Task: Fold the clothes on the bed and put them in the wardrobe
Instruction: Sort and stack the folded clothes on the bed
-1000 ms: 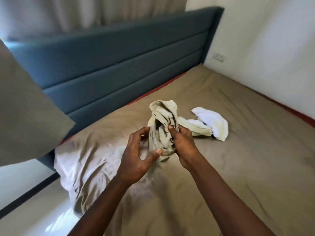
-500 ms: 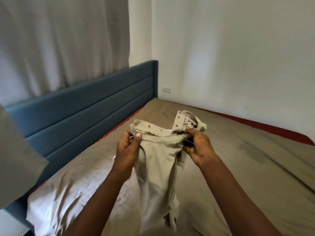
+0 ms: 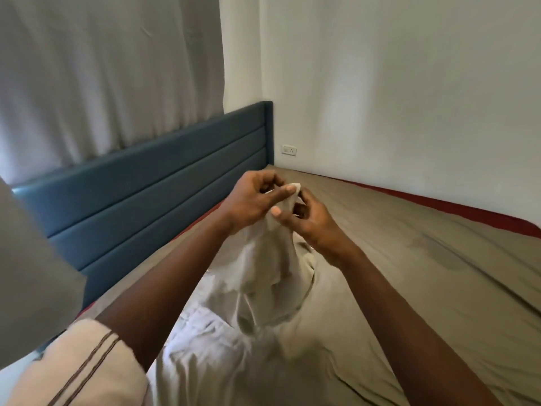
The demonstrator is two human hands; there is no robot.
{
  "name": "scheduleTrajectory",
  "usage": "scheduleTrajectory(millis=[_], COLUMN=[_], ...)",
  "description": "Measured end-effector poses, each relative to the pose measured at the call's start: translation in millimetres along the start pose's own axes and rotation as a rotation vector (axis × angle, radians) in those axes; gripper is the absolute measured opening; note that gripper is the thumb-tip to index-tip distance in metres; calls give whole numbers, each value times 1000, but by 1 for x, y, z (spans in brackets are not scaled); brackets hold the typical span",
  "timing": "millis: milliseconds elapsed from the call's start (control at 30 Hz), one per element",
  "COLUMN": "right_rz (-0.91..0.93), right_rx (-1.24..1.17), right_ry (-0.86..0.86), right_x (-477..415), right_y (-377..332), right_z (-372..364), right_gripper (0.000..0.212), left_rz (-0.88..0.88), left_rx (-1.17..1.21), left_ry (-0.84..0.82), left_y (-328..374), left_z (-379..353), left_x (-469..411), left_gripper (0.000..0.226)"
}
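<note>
White plaster walls (image 3: 409, 83) meet in the corner, with a pale grey pleated curtain (image 3: 102, 68) hanging behind a blue padded headboard (image 3: 161, 183) and a small white wall socket (image 3: 289, 150) just off its end. The bed is covered by an olive-tan fitted sheet (image 3: 424, 273), and a red mattress edge (image 3: 439, 206) shows along the wall.

The person stands over it with both arms stretched out and raised. The left hand (image 3: 248, 200) has its fingers curled in and pinches the top edge of a pale beige crumpled cotton garment (image 3: 272, 265). The right hand (image 3: 310, 221) sits just beside it, almost touching, fingers bent, its thumb pressed onto the same bunched edge. The garment hangs straight down from the two hands, between the forearms. Its lower part is too blurred to tell where it ends.

Beneath the forearms lies a rumpled off-white cloth (image 3: 210, 361) spread on the sheet. On the left upper arm is a cream short sleeve with two thin brown stripes (image 3: 87, 361).
</note>
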State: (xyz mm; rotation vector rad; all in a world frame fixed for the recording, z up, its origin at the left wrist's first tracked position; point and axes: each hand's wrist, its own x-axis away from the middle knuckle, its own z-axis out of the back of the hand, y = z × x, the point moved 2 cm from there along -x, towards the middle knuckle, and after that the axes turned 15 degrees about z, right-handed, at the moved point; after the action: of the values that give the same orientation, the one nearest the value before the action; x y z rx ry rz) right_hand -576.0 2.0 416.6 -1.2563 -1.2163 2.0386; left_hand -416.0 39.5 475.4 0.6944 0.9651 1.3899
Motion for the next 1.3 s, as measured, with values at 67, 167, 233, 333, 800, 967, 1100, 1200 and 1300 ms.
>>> scheduleTrajectory(millis=[67, 167, 233, 333, 800, 967, 1100, 1200, 1300], right_rz=[-4, -2, -38, -143, -365, 33, 97, 96, 82], right_rx=[12, -130, -263, -439, 299, 183, 77, 18, -37], right_ry=[21, 148, 184, 234, 578, 34, -75, 75, 85], right_x=[-13, -21, -17, -8, 31, 23, 0, -9, -7], right_y=[-4, -2, 3, 11, 48, 30, 4, 1, 5], right_z=[-5, -5, -6, -6, 69, 21, -8, 2, 7], right_gripper=[47, 23, 37, 39, 17, 77, 43, 13, 16], left_rz=[-10, -38, 50, 371, 402, 141, 14, 2, 112], left_rx=[40, 66, 29, -2, 643, 446, 324, 457, 470], left_ry=[-44, -68, -143, -387, 16, -208, -249, -101, 47], left_y=[13, 8, -18, -84, -112, -51, -7, -12, -62], left_z=[-2, 4, 15, 19, 12, 5, -11, -11, -9], left_x=[-2, 1, 4, 11, 21, 12, 11, 17, 32], left_gripper=[22, 26, 53, 75, 20, 17, 18, 20, 34])
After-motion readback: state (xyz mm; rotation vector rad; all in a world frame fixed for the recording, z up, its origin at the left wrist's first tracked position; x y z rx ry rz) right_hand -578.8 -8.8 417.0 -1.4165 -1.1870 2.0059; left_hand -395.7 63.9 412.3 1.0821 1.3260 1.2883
